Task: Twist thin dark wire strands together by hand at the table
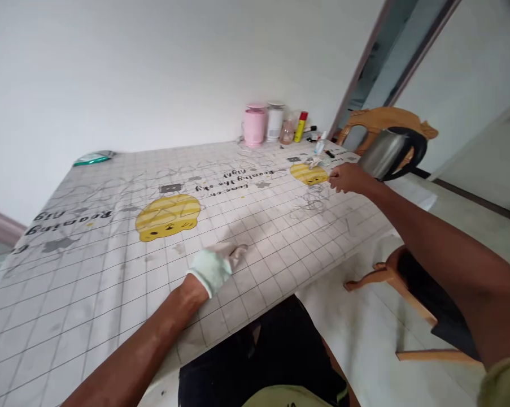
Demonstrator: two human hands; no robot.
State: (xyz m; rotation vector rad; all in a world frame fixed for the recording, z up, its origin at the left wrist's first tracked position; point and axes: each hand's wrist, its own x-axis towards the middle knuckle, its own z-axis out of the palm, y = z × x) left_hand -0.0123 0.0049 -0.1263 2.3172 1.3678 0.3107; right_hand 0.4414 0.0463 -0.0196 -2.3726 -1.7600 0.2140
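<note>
Right hand (344, 177): upper right of the frame, fingers curled inward; I cannot tell if they pinch anything.
Left hand (219, 263): lower middle, fingers hidden in a pale covering (209, 269); spread or pressed together, I cannot tell.
Loose strands (312, 200): tangled right of centre, near the right hand; a careless sweep could scatter them.
Tablecloth (263, 271): could ruck if the left hand drags.
Kettle (380, 152): upper right; a forearm bump could tip it.
Canisters: 2, pink (255, 127) and white (275, 123), upper middle.

Left hand (212, 268) was over table (271, 271), strands (312, 202) farther right. Right hand (345, 177) sat beyond strands, kettle (380, 151) right of it, chair (401, 117) behind kettle. At back, spray can (300, 129) stood right of bottle (287, 133).
</note>
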